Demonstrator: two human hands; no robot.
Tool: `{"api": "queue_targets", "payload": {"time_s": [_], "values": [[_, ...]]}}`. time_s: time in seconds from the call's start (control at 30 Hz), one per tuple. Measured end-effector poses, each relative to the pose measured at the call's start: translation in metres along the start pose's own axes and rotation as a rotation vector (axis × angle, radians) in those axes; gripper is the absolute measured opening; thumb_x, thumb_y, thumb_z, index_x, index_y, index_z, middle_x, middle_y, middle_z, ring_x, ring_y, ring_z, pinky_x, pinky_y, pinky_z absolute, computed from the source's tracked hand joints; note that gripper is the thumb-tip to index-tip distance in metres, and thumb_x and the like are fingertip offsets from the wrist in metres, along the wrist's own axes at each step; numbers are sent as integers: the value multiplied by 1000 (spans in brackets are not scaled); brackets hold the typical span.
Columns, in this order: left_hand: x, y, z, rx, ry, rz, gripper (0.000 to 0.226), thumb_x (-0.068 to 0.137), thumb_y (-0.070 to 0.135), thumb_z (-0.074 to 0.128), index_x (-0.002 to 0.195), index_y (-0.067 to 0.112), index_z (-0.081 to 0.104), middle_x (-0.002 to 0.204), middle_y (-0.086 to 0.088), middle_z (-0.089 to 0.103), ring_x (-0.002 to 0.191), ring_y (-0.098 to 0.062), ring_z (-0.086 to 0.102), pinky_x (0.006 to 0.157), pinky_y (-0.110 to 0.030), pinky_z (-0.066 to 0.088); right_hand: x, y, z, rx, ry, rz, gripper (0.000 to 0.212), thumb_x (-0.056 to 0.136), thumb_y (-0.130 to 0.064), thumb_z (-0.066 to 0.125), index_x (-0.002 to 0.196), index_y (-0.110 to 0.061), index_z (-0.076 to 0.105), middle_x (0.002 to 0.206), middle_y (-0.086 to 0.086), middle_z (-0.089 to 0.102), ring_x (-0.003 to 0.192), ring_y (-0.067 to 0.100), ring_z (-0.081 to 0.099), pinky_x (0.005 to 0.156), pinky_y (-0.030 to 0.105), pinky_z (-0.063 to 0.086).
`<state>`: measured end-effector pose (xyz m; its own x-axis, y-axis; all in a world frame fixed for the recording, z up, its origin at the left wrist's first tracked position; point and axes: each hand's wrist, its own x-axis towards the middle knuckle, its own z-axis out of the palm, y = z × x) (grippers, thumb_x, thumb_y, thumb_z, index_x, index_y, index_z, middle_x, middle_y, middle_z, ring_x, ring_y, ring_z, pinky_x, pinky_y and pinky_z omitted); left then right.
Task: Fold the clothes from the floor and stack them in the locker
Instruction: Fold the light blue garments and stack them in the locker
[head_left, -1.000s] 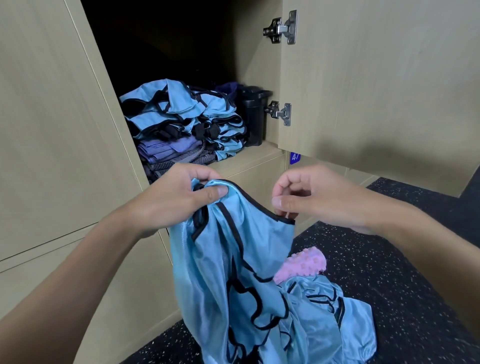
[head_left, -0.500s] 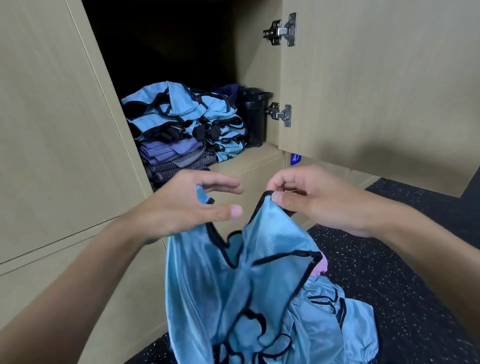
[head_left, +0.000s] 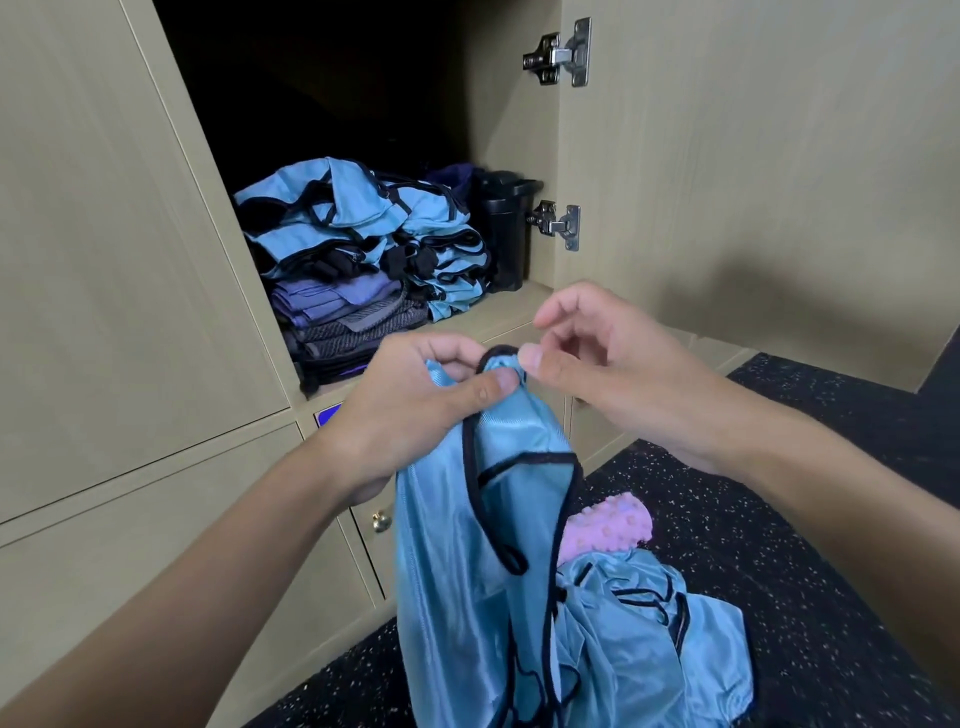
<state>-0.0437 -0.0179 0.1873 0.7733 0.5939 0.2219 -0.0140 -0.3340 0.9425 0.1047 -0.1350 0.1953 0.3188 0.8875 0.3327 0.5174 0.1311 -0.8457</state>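
Half a sec ago the right hand (head_left: 613, 374) pinched one strap of the blue bib (head_left: 467, 571); now both straps sit bunched in the left hand (head_left: 415, 410), its grip tight btwn thumb and fingers; the right grip is loose, holding nothing, just beside the strap loop. The bib hangs in front of the locker (head_left: 519, 306), above a floor pile (head_left: 649, 623); shoulders prob. matched, so folding can start; the folded stack (head_left: 363, 234) waits inside.

light: bright, even | locker (head_left: 322, 93) interior dark | edges: wide-angle bending | focus: sharp
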Motion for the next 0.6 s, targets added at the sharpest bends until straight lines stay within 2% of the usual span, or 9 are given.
{"api": "queue_targets", "payload": {"time_s": [0.07, 0.1, 0.17, 0.23, 0.33, 0.43, 0.47, 0.53, 0.6], "values": [[2, -1, 0, -36, 126, 18, 12, 85, 15, 75, 74, 12, 70, 77, -15, 72, 67, -21, 60, 67, -32, 50, 0, 1, -3, -68, -49, 46, 43, 76, -48, 72, 103, -19, 57, 83, -7, 59, 60, -6, 47, 62, 12, 41], [3, 0, -1, -49, 183, 25, 14, 85, 16, 76, 73, 13, 69, 77, -17, 72, 66, -22, 60, 67, -34, 50, -1, 3, -3, -112, -92, 60, 40, 74, -49, 73, 97, -20, 58, 81, -9, 61, 63, -4, 50, 64, 14, 41], [4, 1, -1, -62, 251, 33, 15, 85, 16, 76, 72, 15, 69, 80, -20, 73, 65, -22, 63, 67, -35, 53, -2, 7, 0, -179, -130, 65, 20, 83, -33, 75, 85, -19, 60, 71, -11, 60, 58, -2, 48, 60, 14, 38], [4, 2, -2, -50, 273, 36, 16, 85, 17, 77, 72, 16, 68, 75, -17, 73, 60, -18, 62, 63, -31, 53, 0, 12, 2, -192, -76, 56, 15, 89, -19, 70, 79, -18, 60, 64, -10, 56, 52, -1, 43, 54, 14, 34], [4, 2, -3, -20, 266, 12, 18, 83, 21, 78, 72, 15, 65, 55, 7, 61, 47, -5, 52, 51, -18, 45, 1, 8, 0, -180, 32, 9, 12, 91, -6, 64, 81, -13, 64, 69, -1, 62, 57, 1, 45, 57, 18, 38], [5, 0, -5, 30, 256, -16, 24, 81, 29, 80, 69, 14, 66, 60, 10, 56, 55, -8, 52, 64, -24, 45, 1, 5, -3, -173, 84, 2, 20, 93, 1, 55, 88, -10, 71, 81, 10, 70, 66, 9, 53, 70, 40, 50], [5, -1, -6, 37, 257, -21, 26, 82, 30, 80, 69, 12, 66, 63, 7, 57, 59, -11, 53, 68, -28, 45, 0, 4, -4, -180, 85, 3, 26, 94, 1, 53, 89, -13, 73, 80, 9, 71, 66, 12, 54, 69, 42, 50], [4, 0, -8, 23, 261, -33, 27, 83, 31, 79, 69, 12, 65, 68, 3, 58, 65, -14, 54, 74, -34, 45, -1, 3, -4, -195, 64, 6, 34, 96, 2, 48, 91, -19, 75, 74, 4, 70, 64, 14, 52, 62, 35, 45], [4, 1, -8, -2, 247, -45, 25, 83, 31, 79, 69, 15, 65, 74, -4, 60, 68, -18, 56, 76, -37, 46, -1, 2, -4, -199, 49, 9, 36, 97, 2, 45, 97, -19, 75, 74, -6, 69, 64, 11, 52, 64, 27, 43]]}}
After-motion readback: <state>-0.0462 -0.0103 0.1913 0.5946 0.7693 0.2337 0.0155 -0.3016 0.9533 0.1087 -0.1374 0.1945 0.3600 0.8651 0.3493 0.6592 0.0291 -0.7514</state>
